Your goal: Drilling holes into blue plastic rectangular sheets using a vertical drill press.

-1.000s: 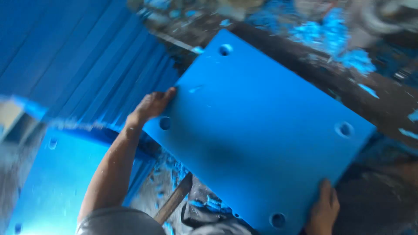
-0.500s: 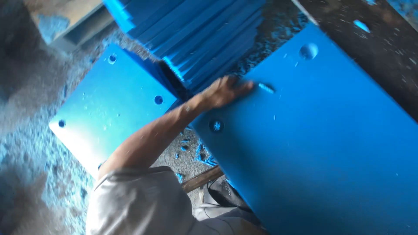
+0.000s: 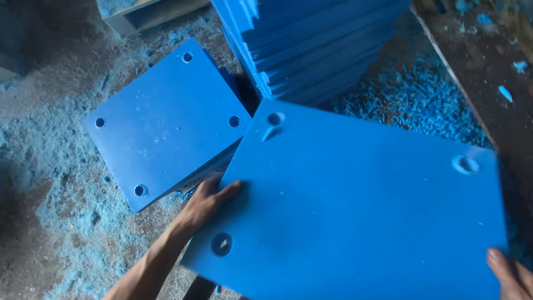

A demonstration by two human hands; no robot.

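The big blue drilled panel [image 3: 355, 205] is held tilted above the shavings-strewn floor [image 3: 50, 183], long axis running left-right between the left hand [image 3: 208, 203] grasping its left edge and the right hand [image 3: 508, 272] gripping its lower right corner.

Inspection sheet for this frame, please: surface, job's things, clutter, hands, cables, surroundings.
Surface: dusty floor coated in pale blue powder.
Job's things: large blue panel with drilled corner holes, held tilted by both hands.
Clutter: blue shavings heaped by the stack.
Hands: left hand grips the panel's left edge; right hand holds its lower right corner.
Cables: nothing seen.
Surroundings: second drilled panel lying flat; stack of blue sheets behind.
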